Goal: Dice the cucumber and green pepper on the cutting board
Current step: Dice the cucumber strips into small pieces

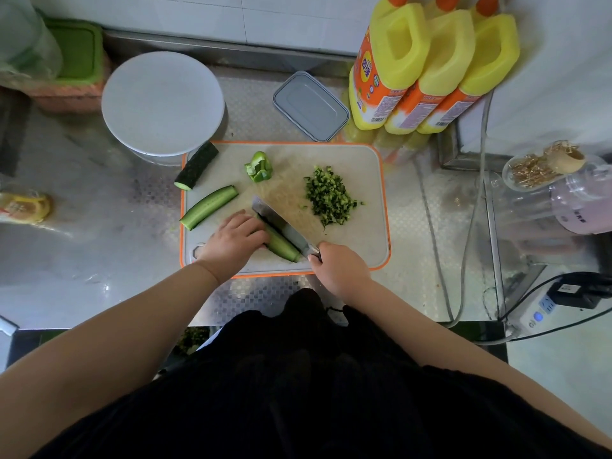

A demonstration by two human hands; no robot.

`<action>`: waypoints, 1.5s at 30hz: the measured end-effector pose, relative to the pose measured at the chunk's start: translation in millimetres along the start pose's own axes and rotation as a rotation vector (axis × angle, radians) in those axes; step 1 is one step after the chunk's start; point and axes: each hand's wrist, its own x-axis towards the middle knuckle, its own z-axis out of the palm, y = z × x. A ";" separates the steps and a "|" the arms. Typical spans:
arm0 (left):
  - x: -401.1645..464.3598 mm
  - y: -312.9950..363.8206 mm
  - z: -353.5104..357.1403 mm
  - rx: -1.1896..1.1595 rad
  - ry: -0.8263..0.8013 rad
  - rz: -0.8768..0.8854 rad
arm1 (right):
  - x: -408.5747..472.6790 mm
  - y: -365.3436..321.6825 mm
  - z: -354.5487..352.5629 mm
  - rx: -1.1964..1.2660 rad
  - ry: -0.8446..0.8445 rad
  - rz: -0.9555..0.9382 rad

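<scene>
Nearest the body, the right hand is closed around the handle of a cleaver, whose broad blade runs diagonally up and to the left across the cutting board. The left hand lies palm down, fingers curled, pressing on a length of cucumber that lies along the blade's left side, touching it. The board, pale with an orange rim, sits on the steel desk. Further up the board, a halved cucumber strip lies to the left with its cut face up, and a heap of diced green pieces sits to the right of the blade. Beyond these, a piece of green pepper rests near the board's far edge, and a dark cucumber chunk overhangs the far left corner. Behind the board stand a white round lid, a grey lidded box and three yellow bottles.
</scene>
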 end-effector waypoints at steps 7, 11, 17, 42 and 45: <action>-11.4 26.5 9.0 0.003 -0.033 -0.067 | -2.8 -1.7 -1.9 0.041 0.060 0.011; -9.0 39.0 15.4 -0.074 0.042 -0.230 | -11.6 -8.4 -1.9 -0.025 0.104 -0.058; -11.1 38.7 24.9 -0.122 0.091 -0.230 | -15.5 -13.2 2.0 -0.099 0.073 -0.070; -12.2 36.3 29.8 -0.147 0.172 -0.189 | 3.5 -13.4 5.8 0.041 0.002 0.047; -13.8 38.5 30.7 -0.096 0.178 -0.203 | 5.7 -10.5 0.1 0.082 -0.012 0.053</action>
